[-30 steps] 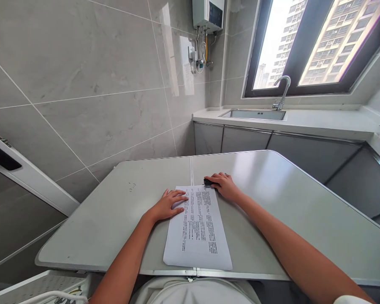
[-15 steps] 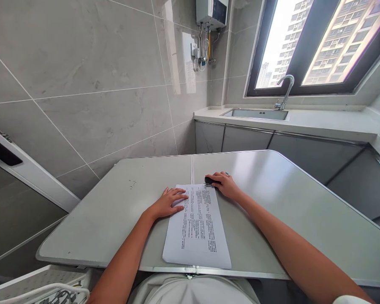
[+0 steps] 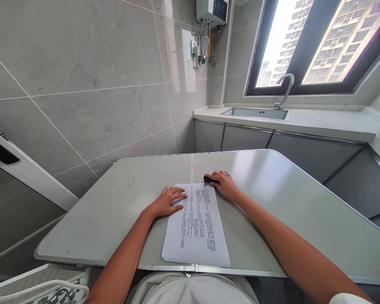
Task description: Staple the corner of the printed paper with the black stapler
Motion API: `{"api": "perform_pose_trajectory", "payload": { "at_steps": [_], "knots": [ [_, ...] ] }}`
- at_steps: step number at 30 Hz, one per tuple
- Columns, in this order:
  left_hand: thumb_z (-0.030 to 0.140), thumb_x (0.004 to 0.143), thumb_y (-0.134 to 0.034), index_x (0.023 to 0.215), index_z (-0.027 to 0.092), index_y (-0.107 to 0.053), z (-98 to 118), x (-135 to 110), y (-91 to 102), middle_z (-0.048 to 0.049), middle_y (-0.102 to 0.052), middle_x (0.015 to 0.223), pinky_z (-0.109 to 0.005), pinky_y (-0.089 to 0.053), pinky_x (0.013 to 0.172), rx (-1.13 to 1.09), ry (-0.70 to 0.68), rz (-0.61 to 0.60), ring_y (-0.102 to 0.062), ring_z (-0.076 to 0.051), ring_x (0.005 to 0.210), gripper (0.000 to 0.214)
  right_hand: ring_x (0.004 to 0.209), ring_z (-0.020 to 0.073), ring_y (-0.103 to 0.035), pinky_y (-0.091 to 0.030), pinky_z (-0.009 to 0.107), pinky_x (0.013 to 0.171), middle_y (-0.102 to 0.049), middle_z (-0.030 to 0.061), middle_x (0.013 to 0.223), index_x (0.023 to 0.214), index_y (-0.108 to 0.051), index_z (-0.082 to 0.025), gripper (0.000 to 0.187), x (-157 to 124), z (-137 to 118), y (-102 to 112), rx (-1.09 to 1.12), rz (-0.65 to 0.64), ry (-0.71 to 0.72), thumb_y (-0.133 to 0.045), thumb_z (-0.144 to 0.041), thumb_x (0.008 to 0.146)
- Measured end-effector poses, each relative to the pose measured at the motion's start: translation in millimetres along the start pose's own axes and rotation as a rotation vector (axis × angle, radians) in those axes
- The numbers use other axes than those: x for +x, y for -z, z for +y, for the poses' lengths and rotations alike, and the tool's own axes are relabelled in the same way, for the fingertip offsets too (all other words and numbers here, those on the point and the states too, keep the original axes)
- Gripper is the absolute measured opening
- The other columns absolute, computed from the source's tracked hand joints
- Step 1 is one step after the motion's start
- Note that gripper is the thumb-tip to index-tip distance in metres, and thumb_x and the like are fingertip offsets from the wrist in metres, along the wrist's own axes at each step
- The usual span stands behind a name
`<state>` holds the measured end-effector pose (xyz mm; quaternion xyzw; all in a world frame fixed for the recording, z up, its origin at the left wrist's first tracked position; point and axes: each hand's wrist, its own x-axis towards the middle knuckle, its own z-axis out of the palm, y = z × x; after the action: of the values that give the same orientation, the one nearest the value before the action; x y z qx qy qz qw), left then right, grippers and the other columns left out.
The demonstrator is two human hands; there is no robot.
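Observation:
A printed sheet of paper [image 3: 196,228], perhaps a stack, lies flat on the table with its text running sideways to me. My left hand [image 3: 167,202] rests palm down on its left edge, fingers spread, holding nothing. At the far right corner of the paper, my right hand [image 3: 223,184] is closed over a small black stapler [image 3: 210,180]. The stapler's front end meets the paper's top edge, and the rest of it is mostly hidden under my fingers. Whether its jaws are pressed together cannot be seen.
The pale folding table [image 3: 259,219] has a seam down its middle. Several tiny dark bits, like loose staples [image 3: 131,183], lie on its left half. A white rack [image 3: 50,287] stands at lower left. Beyond are a counter with a sink [image 3: 256,113] and a faucet [image 3: 285,90].
Both hands, the paper and the stapler keep nearly the same places. The whole view has shifted very slightly.

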<state>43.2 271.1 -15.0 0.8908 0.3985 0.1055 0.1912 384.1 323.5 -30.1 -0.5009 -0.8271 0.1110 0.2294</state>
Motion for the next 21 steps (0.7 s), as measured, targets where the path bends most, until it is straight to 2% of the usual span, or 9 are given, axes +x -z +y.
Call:
{"api": "perform_pose_trajectory", "payload": {
  "at_steps": [7, 12, 21],
  "knots": [
    [0.050, 0.098, -0.061, 0.142, 0.040, -0.061, 1.5, -0.6, 1.0, -0.0043, -0.049, 0.157, -0.064, -0.008, 0.128, 0.000, 0.000, 0.000, -0.042, -0.031, 0.147, 0.045, 0.108, 0.0284, -0.053, -0.036, 0.043, 0.090, -0.069, 0.0062, 0.115, 0.138, -0.062, -0.042, 0.048, 1.7, -2.7, -0.4, -0.042, -0.003, -0.014, -0.045, -0.020, 0.099],
    [0.050, 0.097, -0.062, 0.140, 0.039, -0.063, 2.3, -0.1, 1.3, -0.0043, -0.051, 0.155, -0.063, -0.008, 0.127, -0.006, -0.008, 0.009, -0.042, -0.031, 0.146, 0.044, 0.105, 0.0281, -0.052, -0.034, 0.042, 0.086, -0.070, 0.0078, 0.115, 0.134, -0.066, -0.039, 0.049, 3.8, -9.6, 1.7, -0.131, -0.040, -0.026, -0.044, -0.015, 0.097],
    [0.051, 0.096, -0.064, 0.136, 0.039, -0.066, -0.5, 0.9, -0.4, -0.0031, -0.054, 0.153, -0.057, -0.011, 0.128, -0.029, -0.014, 0.025, -0.043, -0.030, 0.145, 0.043, 0.108, 0.0328, -0.048, -0.031, 0.050, 0.091, -0.068, 0.0117, 0.115, 0.134, -0.066, -0.038, 0.048, -0.1, -15.0, -9.2, -0.290, -0.022, 0.018, -0.041, -0.016, 0.098]
  ]
}}
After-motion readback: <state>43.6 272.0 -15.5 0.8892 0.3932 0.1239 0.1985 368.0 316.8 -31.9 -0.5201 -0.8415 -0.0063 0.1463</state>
